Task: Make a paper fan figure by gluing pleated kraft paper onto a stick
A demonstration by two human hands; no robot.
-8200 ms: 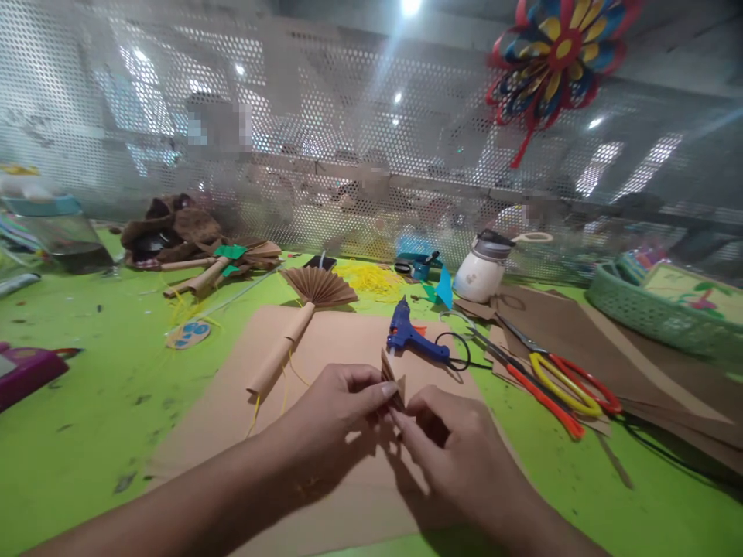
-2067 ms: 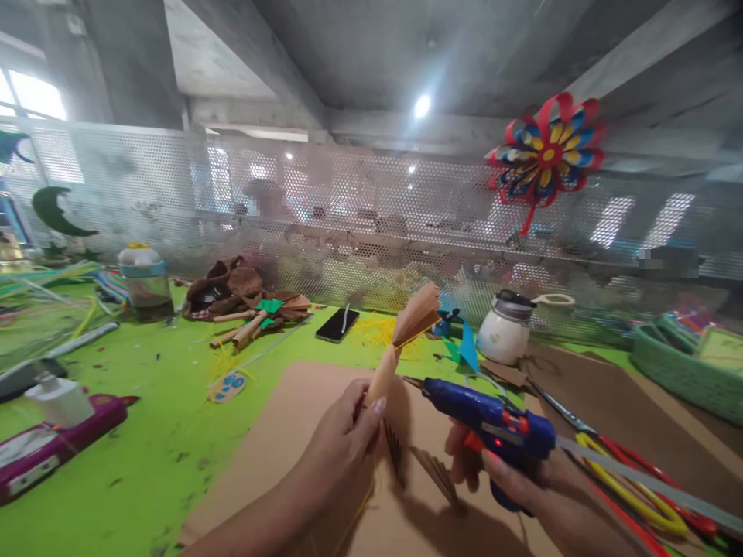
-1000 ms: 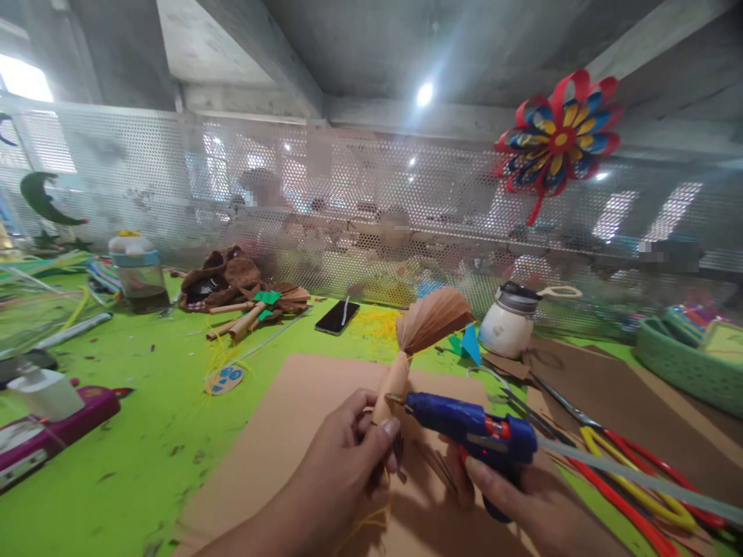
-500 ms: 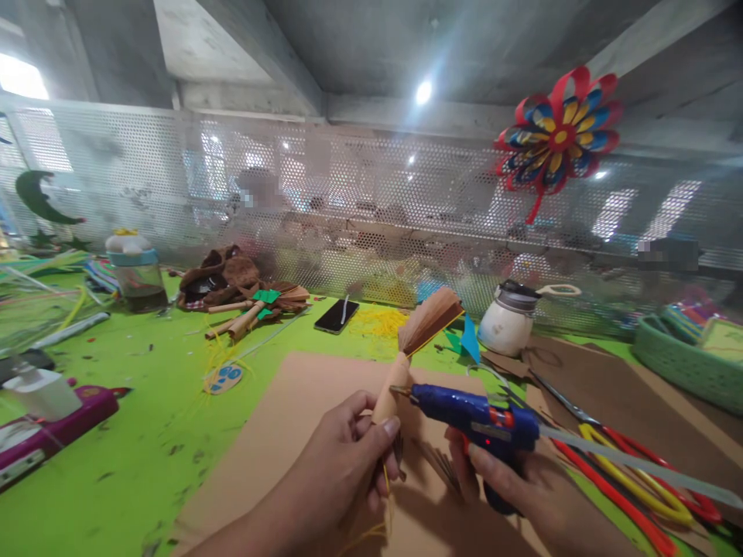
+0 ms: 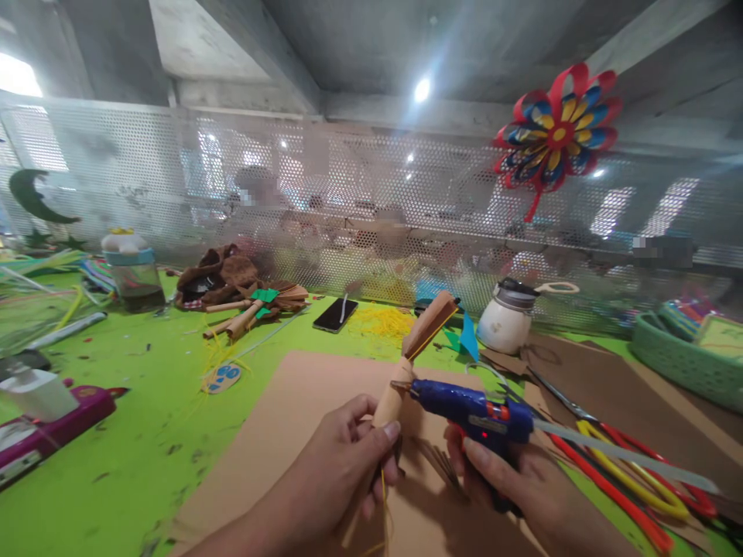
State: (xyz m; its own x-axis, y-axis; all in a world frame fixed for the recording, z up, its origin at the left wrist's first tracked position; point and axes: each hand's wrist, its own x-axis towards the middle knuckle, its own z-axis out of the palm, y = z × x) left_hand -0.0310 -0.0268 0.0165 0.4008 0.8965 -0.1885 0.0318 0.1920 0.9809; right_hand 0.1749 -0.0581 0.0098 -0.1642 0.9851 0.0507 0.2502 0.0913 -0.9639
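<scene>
One paper broom (image 5: 406,365), a pleated brown fan on a rolled stick, is raised over the brown paper sheet (image 5: 290,410), its stick grasped in the left hand (image 5: 348,460). The right hand (image 5: 514,483) is clenched around the one blue glue gun (image 5: 473,408), whose nozzle touches the stick just below the fan. A few loose pleated pieces (image 5: 436,463) lie on the sheet, partly hidden by both hands. On the green table (image 5: 116,433) there are also one phone (image 5: 333,315), one white jar (image 5: 505,317), one green basket (image 5: 679,357), and red and yellow scissor handles (image 5: 638,483) at the right.
</scene>
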